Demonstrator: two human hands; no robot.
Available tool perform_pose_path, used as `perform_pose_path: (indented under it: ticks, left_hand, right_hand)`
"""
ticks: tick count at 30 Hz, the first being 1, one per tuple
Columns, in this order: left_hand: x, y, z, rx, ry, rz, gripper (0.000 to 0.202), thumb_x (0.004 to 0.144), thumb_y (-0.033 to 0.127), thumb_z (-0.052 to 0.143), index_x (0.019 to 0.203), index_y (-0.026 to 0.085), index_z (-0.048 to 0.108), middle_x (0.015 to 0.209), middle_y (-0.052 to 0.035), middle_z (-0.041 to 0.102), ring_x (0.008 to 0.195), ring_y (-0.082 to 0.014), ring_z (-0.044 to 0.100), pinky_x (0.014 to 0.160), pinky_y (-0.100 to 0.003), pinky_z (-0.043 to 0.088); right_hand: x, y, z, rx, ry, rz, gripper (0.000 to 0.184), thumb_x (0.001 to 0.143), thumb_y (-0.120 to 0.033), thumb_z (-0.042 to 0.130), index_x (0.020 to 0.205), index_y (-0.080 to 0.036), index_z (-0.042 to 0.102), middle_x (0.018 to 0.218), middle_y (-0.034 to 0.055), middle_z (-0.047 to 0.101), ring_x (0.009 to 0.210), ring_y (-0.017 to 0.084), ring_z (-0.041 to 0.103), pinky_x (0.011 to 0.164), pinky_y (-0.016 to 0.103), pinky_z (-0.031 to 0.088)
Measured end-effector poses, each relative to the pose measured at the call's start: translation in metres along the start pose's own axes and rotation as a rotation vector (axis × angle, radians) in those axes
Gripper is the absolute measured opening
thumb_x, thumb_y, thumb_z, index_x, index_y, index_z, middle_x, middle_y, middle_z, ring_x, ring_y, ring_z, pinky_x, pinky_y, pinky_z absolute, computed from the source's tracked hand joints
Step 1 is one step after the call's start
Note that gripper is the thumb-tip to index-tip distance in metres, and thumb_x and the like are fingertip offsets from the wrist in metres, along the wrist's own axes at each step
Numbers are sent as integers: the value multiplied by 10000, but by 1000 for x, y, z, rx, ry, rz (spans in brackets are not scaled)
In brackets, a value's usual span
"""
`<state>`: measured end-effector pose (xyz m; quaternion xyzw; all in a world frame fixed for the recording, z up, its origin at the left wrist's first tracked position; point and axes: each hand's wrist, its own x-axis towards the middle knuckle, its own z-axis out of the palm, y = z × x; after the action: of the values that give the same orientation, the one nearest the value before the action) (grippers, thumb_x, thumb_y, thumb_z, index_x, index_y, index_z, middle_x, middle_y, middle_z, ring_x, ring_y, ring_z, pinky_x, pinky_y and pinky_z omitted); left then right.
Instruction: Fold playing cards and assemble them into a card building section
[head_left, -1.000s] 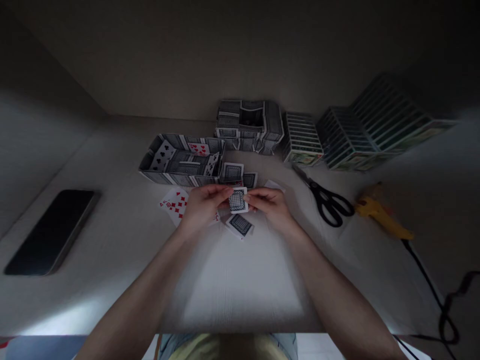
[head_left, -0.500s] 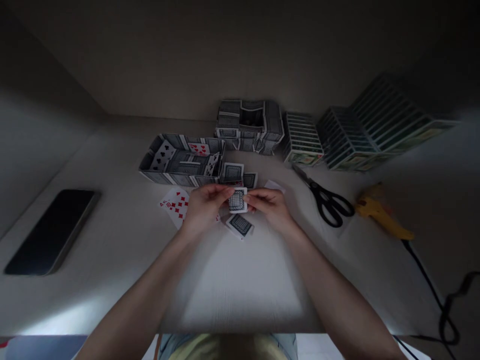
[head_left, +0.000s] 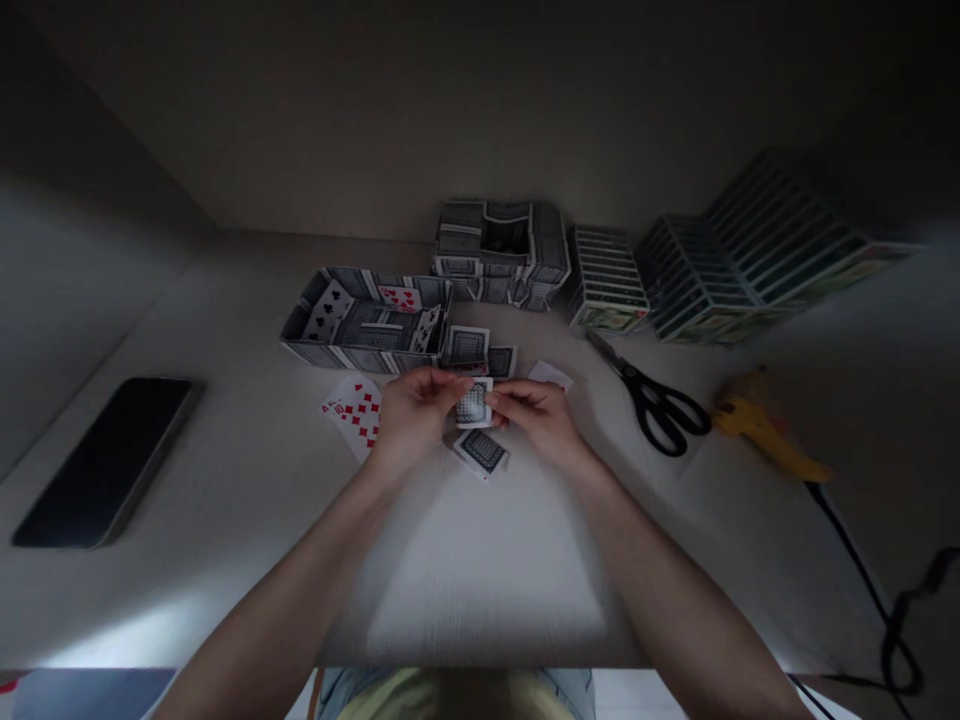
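Between my two hands is a small playing card (head_left: 473, 405), its patterned back facing up; it may be folded or cut, I cannot tell. My left hand (head_left: 414, 412) pinches its left side with the thumb on top. My right hand (head_left: 536, 415) grips the right edge between thumb and fingers. Just below lies another card piece (head_left: 482, 452), back up. Behind my hands are a card (head_left: 469, 344) and a smaller piece (head_left: 502, 361). An open box made of playing cards (head_left: 352, 358) stands behind my left hand. Face-up red cards (head_left: 358, 410) lie partly under that hand.
A second structure of cards (head_left: 551, 250) stands at the back, beside stacked card-box-like blocks (head_left: 611, 280) and taller ones (head_left: 697, 290). Scissors (head_left: 660, 405) and a yellow glue gun (head_left: 772, 430) with a black cord lie right. A phone (head_left: 105, 460) rests left. A white scrap (head_left: 551, 376) is behind my right hand.
Both hands keep their hold on the card, with only a tiny shift of the fingers. The whole view has moved very slightly.
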<state>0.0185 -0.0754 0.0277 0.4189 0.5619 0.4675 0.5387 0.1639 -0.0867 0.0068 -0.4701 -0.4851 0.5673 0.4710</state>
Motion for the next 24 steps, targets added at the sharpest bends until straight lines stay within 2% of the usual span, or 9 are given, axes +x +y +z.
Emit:
perform_pose_path:
  ticks: [8, 18, 24]
  left_hand:
    - [-1, 0, -1, 22, 13, 27, 177, 587, 281, 698, 642, 145, 601, 633, 2, 629, 560, -97, 550, 543, -215, 435]
    - [-3, -2, 1, 93, 1, 77, 184, 605, 312, 684, 655, 153, 606, 638, 5, 627, 578, -103, 555, 555, -217, 427]
    - [4, -2, -5, 157, -121, 81, 230, 624, 361, 668, 708, 150, 635, 684, -11, 643, 614, -113, 559, 572, -210, 417]
  right_hand:
    - [0, 2, 1, 0, -1, 6, 223, 651, -382, 655, 705, -167, 664, 513, -17, 567, 470, 87, 492, 486, 230, 418]
    - [4, 4, 3, -81, 63, 19, 268, 609, -419, 677, 577, -168, 589, 475, -29, 535, 432, 82, 467, 433, 214, 360]
    - [2, 3, 2, -141, 29, -6, 291, 657, -431, 634, 548, -171, 562, 460, -33, 508, 428, 79, 440, 426, 210, 332]
